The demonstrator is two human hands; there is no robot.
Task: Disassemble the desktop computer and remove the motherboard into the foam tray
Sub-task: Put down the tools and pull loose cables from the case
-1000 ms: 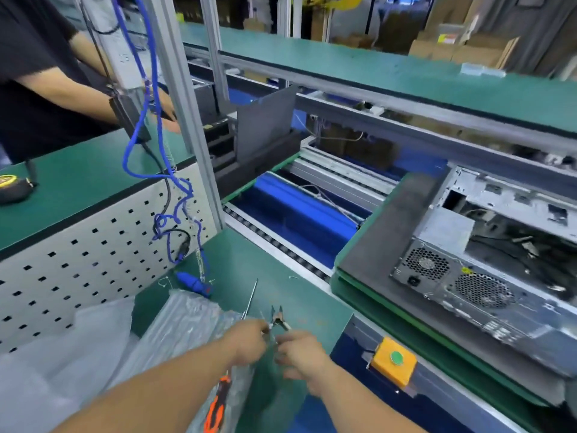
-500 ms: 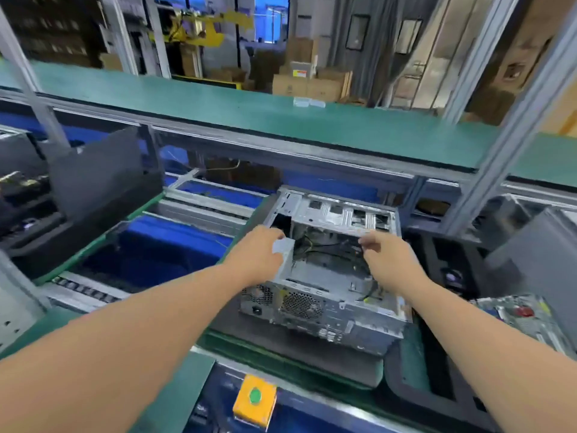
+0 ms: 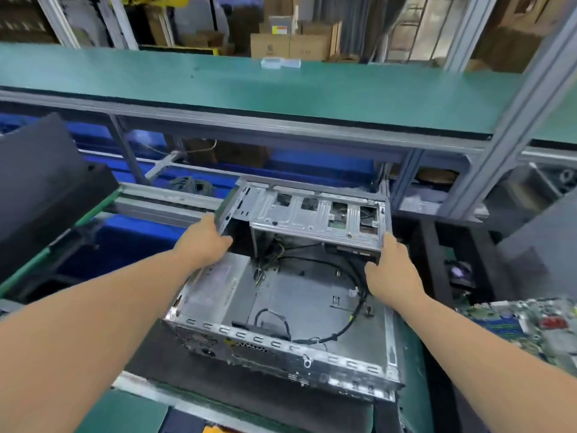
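Fingers [image 3: 218, 228] of both hands gripping drive cage [image 3: 315, 214], arms outstretched

A second ago my hands were together over the green bench at my 7 o'clock, working small pliers beside the plastic wrap. Since then I have turned right to the computer case [image 3: 281, 295], and both arms now reach into it. My left hand [image 3: 204, 242] has slid from the power supply corner out to the case's left wall at 10 o'clock and grips its edge. My right hand [image 3: 392, 270] has moved outward to 2 o'clock and holds the right end of the drive cage [image 3: 315, 214]. The case sits closer beneath me, its bare floor and loose black cables [image 3: 346, 326] now exposed.
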